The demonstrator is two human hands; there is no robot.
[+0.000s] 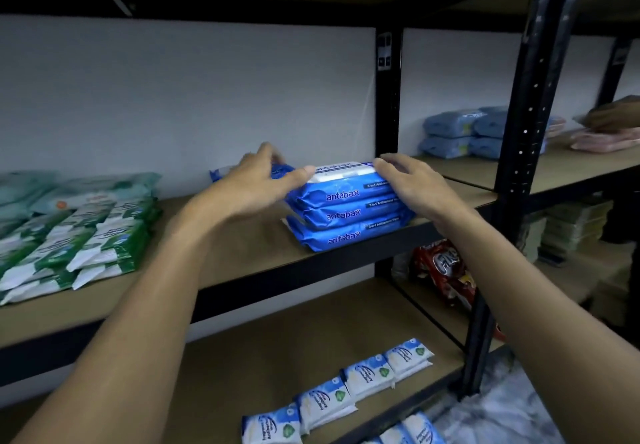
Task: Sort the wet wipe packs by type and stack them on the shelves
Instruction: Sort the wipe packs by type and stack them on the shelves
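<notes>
A black metal rack with brown board shelves (263, 253) stands against a white wall, and on the middle board, near its right end, sits a stack of three blue antabax packs (349, 217). The left hand (256, 180) curls thumb and fingers round the left end of the top pack (341, 175), while the right hand (412, 184) bends its fingers over that pack's right end, gripping it. Green-and-white packs (86, 243) lie well to the left on the same board, small white-and-blue packs (346, 381) line the board below, and pale blue packs (464, 132) sit in the neighbouring bay.
</notes>
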